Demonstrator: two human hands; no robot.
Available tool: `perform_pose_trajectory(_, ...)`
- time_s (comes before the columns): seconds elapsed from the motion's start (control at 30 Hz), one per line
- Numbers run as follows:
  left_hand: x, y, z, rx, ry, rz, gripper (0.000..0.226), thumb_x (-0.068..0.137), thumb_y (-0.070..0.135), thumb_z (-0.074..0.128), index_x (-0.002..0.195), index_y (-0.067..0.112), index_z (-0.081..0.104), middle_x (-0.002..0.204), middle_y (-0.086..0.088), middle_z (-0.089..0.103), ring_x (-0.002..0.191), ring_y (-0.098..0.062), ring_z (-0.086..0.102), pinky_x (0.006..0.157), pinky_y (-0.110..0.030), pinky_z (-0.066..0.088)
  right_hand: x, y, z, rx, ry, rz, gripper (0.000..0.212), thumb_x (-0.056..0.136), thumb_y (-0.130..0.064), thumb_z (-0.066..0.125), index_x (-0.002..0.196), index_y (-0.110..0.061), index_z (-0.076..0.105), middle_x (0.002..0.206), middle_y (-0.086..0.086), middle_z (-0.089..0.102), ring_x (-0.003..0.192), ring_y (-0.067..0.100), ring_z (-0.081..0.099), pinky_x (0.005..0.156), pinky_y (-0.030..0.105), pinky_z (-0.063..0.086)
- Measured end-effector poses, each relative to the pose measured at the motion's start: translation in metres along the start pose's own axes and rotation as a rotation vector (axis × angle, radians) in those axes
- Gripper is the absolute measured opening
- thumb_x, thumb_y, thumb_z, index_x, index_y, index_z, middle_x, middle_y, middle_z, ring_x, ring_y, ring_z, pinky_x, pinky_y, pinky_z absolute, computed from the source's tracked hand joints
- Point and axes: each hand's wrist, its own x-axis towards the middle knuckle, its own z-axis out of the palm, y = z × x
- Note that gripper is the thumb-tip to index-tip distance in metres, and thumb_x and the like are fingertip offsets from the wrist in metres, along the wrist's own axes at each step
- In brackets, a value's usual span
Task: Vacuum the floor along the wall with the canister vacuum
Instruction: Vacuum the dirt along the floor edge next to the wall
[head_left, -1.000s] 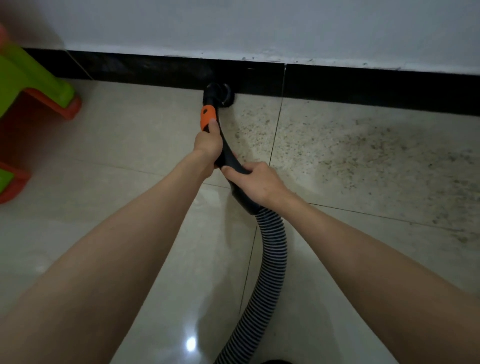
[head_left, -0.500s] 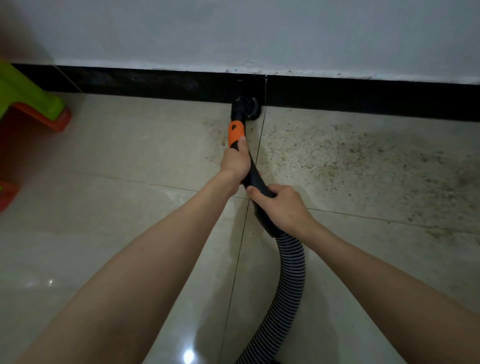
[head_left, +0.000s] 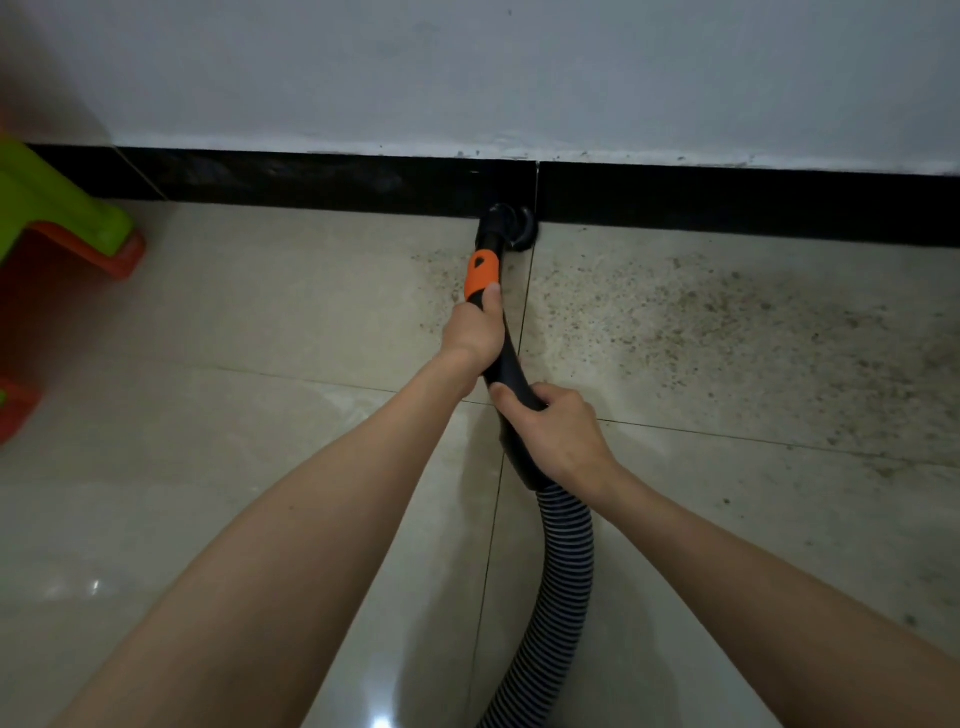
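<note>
a: where's the vacuum working right now?
b: the round brush head (head_left: 511, 228) sits on the floor (head_left: 270, 312) right against the black skirting board (head_left: 311, 179), at the foot of the white wall (head_left: 467, 73), just left of a seam in the skirting

a: and the left hand?
b: the left hand (head_left: 474, 332) is wrapped around the black wand (head_left: 506, 358), well forward. its thumb lies along the top and the tip touches the lower edge of the orange collar (head_left: 482, 275). the fingers curl under the tube, so i can't see them

a: the right one?
b: the right hand (head_left: 553, 434) grips the wand further back, just above where the ribbed hose (head_left: 566, 561) joins. thumb on the left side of the tube, fingers curled over the top. both grips are closed round the tube, neither palm is spread

a: where does the hose go?
b: it bends down between the two forearms and runs off the bottom edge. the canister itself isn't in view

a: what does the floor look like?
b: pale glossy tiles. to the right of the brush there's a wide patch of dark specks (head_left: 701, 322), thick near the skirting and thinning toward the person. left of the brush the tile looks much cleaner

a: anything else around?
b: a green and orange plastic piece of furniture (head_left: 62, 228) at the left edge, well apart from the brush, only partly in frame
</note>
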Motion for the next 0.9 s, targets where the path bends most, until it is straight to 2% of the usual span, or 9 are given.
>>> perform_pose_trajectory(0.07,0.003,-0.002,-0.007,0.009,0.01,-0.003,0.048,0.1,0.048,0.026,0.107,0.004,0.044,0.11,-0.02,0.061,0.099,-0.036,0.063,0.09,-0.046,0.052,0.0,-0.004,0.006,-0.02,0.007,-0.011,0.039,0.081,-0.059,0.06,0.068,-0.023,0.062,0.068,0.001,0.069,0.065,0.021,0.068,0.068,0.041,0.059)
perform_pose_trajectory(0.23,0.014,-0.01,-0.036,-0.007,0.084,-0.013,0.046,0.1,0.049,0.024,0.098,0.008,0.043,0.107,-0.02,0.061,0.098,-0.036,0.063,0.09,-0.047,0.052,0.007,-0.025,0.025,-0.097,-0.036,-0.052,0.041,0.082,-0.061,0.059,0.062,-0.025,0.056,0.06,-0.003,0.063,0.059,0.019,0.065,0.056,0.033,0.052)
perform_pose_trajectory(0.33,0.023,-0.016,-0.061,-0.066,0.15,-0.043,0.044,0.1,0.05,0.026,0.099,0.008,0.04,0.106,-0.019,0.06,0.098,-0.037,0.063,0.09,-0.048,0.052,0.013,-0.044,0.041,-0.134,-0.095,-0.079,0.041,0.082,-0.06,0.059,0.061,-0.025,0.057,0.061,-0.004,0.063,0.06,0.019,0.066,0.059,0.034,0.053)
perform_pose_trajectory(0.43,0.029,-0.023,-0.085,-0.117,0.194,-0.07,0.043,0.1,0.049,0.027,0.108,0.009,0.042,0.111,-0.02,0.058,0.102,-0.037,0.061,0.092,-0.048,0.051,0.018,-0.06,0.056,-0.133,-0.17,-0.092,0.042,0.082,-0.06,0.06,0.063,-0.022,0.059,0.063,-0.003,0.064,0.062,0.019,0.067,0.063,0.035,0.055)
perform_pose_trajectory(0.57,0.028,-0.031,-0.106,-0.1,0.223,-0.133,0.056,0.1,0.048,0.024,0.13,0.003,0.042,0.121,-0.022,0.056,0.108,-0.038,0.059,0.095,-0.048,0.049,0.013,-0.068,0.073,-0.126,-0.24,-0.088,0.044,0.082,-0.061,0.059,0.068,-0.02,0.062,0.068,0.0,0.068,0.066,0.021,0.069,0.068,0.039,0.058)
perform_pose_trajectory(0.63,0.025,-0.034,-0.11,-0.058,0.229,-0.151,0.055,0.101,0.048,0.023,0.125,0.003,0.044,0.119,-0.023,0.057,0.106,-0.038,0.06,0.094,-0.048,0.049,0.005,-0.066,0.08,-0.109,-0.245,-0.073,0.044,0.082,-0.062,0.059,0.071,-0.02,0.063,0.072,0.002,0.07,0.067,0.022,0.069,0.069,0.041,0.059)
perform_pose_trajectory(0.73,0.017,-0.039,-0.112,0.005,0.235,-0.152,0.041,0.101,0.047,0.023,0.106,0.01,0.041,0.113,-0.022,0.058,0.101,-0.038,0.061,0.092,-0.047,0.051,-0.009,-0.06,0.088,-0.059,-0.227,-0.053,0.042,0.081,-0.061,0.059,0.067,-0.022,0.06,0.07,0.001,0.069,0.066,0.022,0.069,0.068,0.04,0.058)
perform_pose_trajectory(0.9,0.007,-0.042,-0.11,0.035,0.197,-0.122,0.043,0.102,0.046,0.023,0.103,0.007,0.04,0.113,-0.024,0.058,0.103,-0.039,0.06,0.093,-0.048,0.05,-0.022,-0.056,0.087,-0.052,-0.199,-0.051,0.043,0.083,-0.062,0.056,0.069,-0.022,0.061,0.071,0.0,0.071,0.065,0.02,0.069,0.068,0.037,0.058)
